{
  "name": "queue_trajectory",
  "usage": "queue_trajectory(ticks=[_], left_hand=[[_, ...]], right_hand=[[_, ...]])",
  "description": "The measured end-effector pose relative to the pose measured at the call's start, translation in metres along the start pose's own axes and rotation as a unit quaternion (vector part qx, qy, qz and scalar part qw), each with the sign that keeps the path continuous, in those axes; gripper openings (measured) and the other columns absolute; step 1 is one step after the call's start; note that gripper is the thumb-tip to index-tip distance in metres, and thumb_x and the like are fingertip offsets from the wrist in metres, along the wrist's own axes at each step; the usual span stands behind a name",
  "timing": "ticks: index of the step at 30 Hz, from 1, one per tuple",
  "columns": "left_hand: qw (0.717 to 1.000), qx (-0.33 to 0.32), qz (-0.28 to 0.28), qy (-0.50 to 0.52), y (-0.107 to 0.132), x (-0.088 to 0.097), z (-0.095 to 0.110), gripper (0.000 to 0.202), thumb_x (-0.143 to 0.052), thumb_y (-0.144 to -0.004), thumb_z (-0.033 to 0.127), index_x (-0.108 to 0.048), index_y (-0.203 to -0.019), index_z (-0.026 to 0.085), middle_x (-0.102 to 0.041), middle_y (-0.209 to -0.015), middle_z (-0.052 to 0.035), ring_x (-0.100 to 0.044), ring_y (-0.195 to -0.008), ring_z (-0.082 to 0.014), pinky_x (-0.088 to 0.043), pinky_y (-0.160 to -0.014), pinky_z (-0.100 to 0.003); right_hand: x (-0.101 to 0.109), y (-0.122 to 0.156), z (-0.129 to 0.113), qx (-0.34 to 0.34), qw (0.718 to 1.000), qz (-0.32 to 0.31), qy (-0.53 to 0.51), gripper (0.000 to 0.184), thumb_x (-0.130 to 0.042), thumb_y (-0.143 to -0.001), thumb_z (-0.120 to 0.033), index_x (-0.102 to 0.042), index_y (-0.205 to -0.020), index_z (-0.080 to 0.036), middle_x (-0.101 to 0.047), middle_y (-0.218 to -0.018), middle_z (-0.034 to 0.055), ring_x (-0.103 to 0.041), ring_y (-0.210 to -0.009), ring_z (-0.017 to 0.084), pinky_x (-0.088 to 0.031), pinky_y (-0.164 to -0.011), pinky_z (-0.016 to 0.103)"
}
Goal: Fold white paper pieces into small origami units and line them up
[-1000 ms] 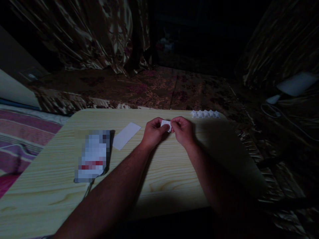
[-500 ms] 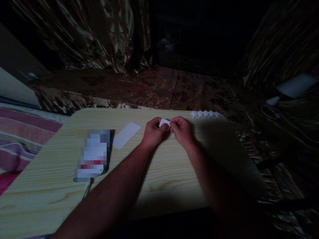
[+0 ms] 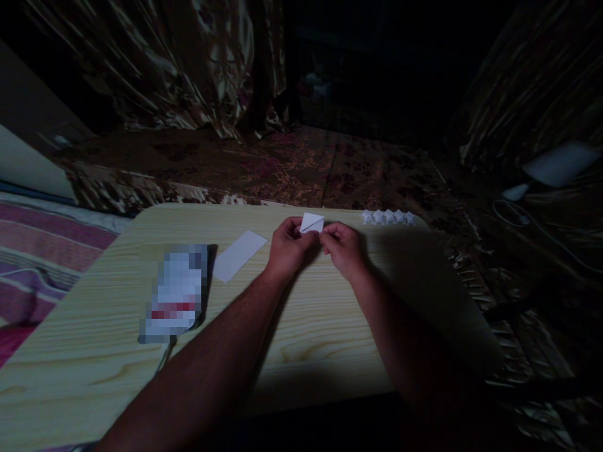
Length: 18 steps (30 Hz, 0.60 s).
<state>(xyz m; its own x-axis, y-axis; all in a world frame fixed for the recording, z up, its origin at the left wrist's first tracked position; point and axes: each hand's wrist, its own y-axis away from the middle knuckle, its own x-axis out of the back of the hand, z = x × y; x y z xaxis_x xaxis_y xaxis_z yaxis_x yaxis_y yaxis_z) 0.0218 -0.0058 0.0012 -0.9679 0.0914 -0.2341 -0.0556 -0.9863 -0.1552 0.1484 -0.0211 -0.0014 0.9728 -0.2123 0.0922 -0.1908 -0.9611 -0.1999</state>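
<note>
A small folded piece of white paper (image 3: 312, 222), with a diagonal fold line across its face, is raised over the far half of the table. My left hand (image 3: 288, 246) pinches it at its left and lower edges. At its lower right corner, my right hand (image 3: 343, 243) has its thumb and forefinger pressed together on the paper's edge; the exact contact is too small to make out. Left of my hands lies a flat white paper strip (image 3: 240, 256). Several small folded paper stars (image 3: 388, 217) stand in a row near the far right corner.
The light wooden table (image 3: 325, 339) fills the foreground. A blurred-out device (image 3: 175, 292) with a cable lies on its left part. Beyond the far edge is a patterned cloth surface (image 3: 301, 160). A white lamp-like object (image 3: 560, 164) with a cord stands at right, and striped bedding (image 3: 38, 257) at left.
The folded paper has tilted up and now shows more of its face with the diagonal line. My left thumb has slid down to its lower edge, and my right fingers have shifted slightly lower.
</note>
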Motion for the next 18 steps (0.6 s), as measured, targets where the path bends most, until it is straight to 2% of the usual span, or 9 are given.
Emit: queue_trajectory(ticks=[4, 10, 18], left_hand=[[0.998, 0.048, -0.042, -0.005, 0.0011, 0.0016, -0.0002, 0.02, -0.07, -0.067, 0.029, -0.062, -0.077, 0.014, -0.056, -0.06, 0.002, -0.045, -0.049, -0.0079, -0.033, -0.047, -0.021], [0.999, 0.02, -0.038, -0.014, 0.0, 0.0028, -0.0009, 0.015, -0.067, -0.069, 0.027, -0.058, -0.07, 0.015, -0.053, -0.057, 0.0029, -0.041, -0.047, -0.0066, -0.03, -0.045, -0.021], [0.996, 0.038, -0.071, -0.039, 0.0011, 0.0022, -0.0014, 0.016, -0.066, -0.07, 0.029, -0.057, -0.071, 0.015, -0.053, -0.055, 0.0027, -0.039, -0.043, -0.0063, -0.024, -0.04, -0.02]], right_hand=[[0.001, 0.0005, -0.0029, 0.002, 0.999, -0.005, -0.032, 0.013, -0.061, -0.072, -0.031, -0.059, -0.072, -0.018, -0.055, -0.057, -0.0044, -0.045, -0.046, 0.008, -0.033, -0.044, 0.021], [-0.0005, 0.0022, -0.0052, -0.024, 0.999, -0.025, -0.018, 0.011, -0.062, -0.068, -0.028, -0.059, -0.069, -0.017, -0.052, -0.05, -0.0056, -0.044, -0.044, 0.008, -0.031, -0.042, 0.021], [0.003, 0.0009, -0.0029, -0.027, 0.998, -0.017, -0.046, 0.011, -0.059, -0.068, -0.027, -0.054, -0.065, -0.019, -0.051, -0.048, -0.0062, -0.046, -0.044, 0.009, -0.035, -0.045, 0.021]])
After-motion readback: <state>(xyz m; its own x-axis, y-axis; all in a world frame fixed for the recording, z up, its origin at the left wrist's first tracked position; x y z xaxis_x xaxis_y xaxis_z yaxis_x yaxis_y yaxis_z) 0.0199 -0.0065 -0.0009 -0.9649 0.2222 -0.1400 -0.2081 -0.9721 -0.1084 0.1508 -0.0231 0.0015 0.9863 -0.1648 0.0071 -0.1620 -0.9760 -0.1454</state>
